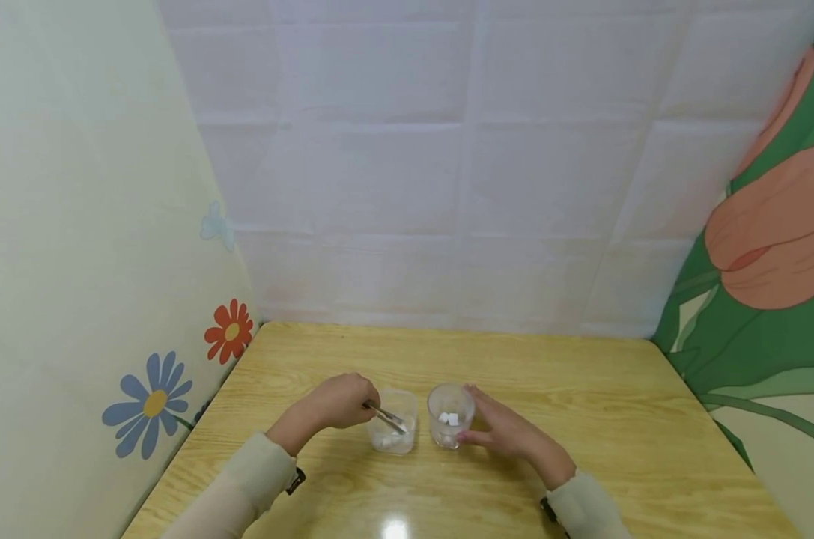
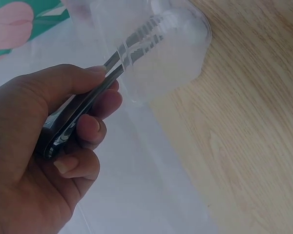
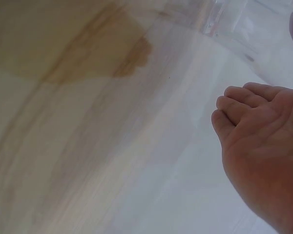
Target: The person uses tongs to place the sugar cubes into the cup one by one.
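Note:
My left hand (image 1: 342, 400) grips metal tongs (image 2: 83, 105) between thumb and fingers. The tongs' tips reach down into a clear plastic container (image 1: 412, 410) holding several small white pieces (image 1: 388, 440). Whether the tips touch or pinch a piece is unclear. To the right of the container stands a clear glass (image 1: 439, 393) with white cubes (image 1: 449, 419) inside. My right hand (image 1: 504, 428) holds this glass at its right side, thumb at the front and fingers behind. In the right wrist view, the glass (image 3: 234, 29) shows only partly, at the upper right.
Both vessels stand on a light wood-grain table (image 1: 548, 389). A white cloth (image 1: 380, 187) hangs behind the table's far edge. Printed flower cloths border it on the left (image 1: 76, 262) and right (image 1: 777, 337).

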